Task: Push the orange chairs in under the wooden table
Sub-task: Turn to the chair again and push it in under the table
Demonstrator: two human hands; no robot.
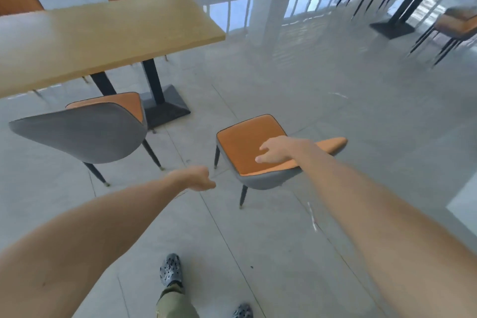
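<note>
Fingers of the right hand [275, 153] are spread loosely over the backrest top of the near orange chair [247, 147], touching or just above it; I cannot tell which. That chair stands apart from the wooden table [103, 33], while a second chair [85, 131] sits near its edge. Curled into a fist, the left hand [200, 178] holds nothing.

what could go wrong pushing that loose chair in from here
The right hand is over the chair, which stands turned askew and apart from the wooden table. Pushed as it is, it may hit the table's black base or the neighbouring chair. The glossy floor may let it slide off line.
</note>
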